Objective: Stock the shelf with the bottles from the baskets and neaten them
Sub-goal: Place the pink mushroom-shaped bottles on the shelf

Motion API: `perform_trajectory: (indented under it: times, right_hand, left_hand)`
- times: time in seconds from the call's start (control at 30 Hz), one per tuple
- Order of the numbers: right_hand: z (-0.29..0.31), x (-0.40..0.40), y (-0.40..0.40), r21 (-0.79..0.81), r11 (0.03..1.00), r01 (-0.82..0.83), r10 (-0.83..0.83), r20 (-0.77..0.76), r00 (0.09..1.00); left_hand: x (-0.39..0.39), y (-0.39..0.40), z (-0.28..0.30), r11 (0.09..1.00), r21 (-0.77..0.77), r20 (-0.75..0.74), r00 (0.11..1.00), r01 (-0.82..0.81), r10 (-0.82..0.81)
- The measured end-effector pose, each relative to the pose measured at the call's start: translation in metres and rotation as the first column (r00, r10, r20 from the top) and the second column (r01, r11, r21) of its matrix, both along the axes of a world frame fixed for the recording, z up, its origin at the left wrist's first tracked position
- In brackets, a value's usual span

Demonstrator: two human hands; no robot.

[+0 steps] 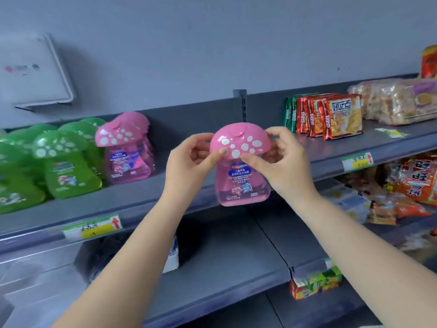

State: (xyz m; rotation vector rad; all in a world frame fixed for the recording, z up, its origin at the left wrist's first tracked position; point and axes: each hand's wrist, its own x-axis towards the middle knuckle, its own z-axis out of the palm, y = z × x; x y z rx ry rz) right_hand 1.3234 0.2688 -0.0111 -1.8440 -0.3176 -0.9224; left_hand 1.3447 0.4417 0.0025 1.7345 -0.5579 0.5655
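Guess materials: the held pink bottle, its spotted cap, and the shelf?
Pink bottle: looks like translucent glossy plastic; light shows through its tinted body. Mushroom cap: opaque glossy plastic, judging by highlights on the dome. Shelf: probably painted sheet metal, matte grey, thin folded front edge.

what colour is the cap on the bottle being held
Pink with white spots, like a mushroom; the cap shows clearly in the head view.
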Motion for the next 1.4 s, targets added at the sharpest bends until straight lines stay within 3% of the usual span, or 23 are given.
perform_trajectory:
  times: [0.23, 0.47, 0.87, 1.1, 1.4]
  right_hand:
    - [0.026, 0.025, 0.088, 0.019, 0.982, -0.189, 0.188, 0.03, 0.982]
    - [0.036, 0.045, 0.151, -0.058, 0.946, -0.318, 0.313, -0.077, 0.947]
    - [0.025, 0.088, 0.214, -0.118, 0.938, -0.326, 0.298, -0.207, 0.932]
    - [0.022, 0.101, 0.223, -0.077, 0.945, -0.317, 0.289, -0.258, 0.922]
    - [0.027, 0.107, 0.214, -0.174, 0.934, -0.313, 0.259, -0.275, 0.926]
  left_hand:
    - [-0.008, 0.089, 0.025, 0.99, -0.046, 0.024, 0.99, -0.136, 0.137]
    - [0.0, 0.158, 0.027, 0.961, -0.03, -0.012, 0.961, -0.275, 0.275]
    - [0.033, 0.214, 0.018, 0.927, 0.047, -0.088, 0.922, -0.373, 0.376]
    - [0.047, 0.218, 0.018, 0.917, 0.084, -0.095, 0.913, -0.391, 0.398]
    - [0.051, 0.218, 0.018, 0.882, 0.205, -0.064, 0.893, -0.425, 0.445]
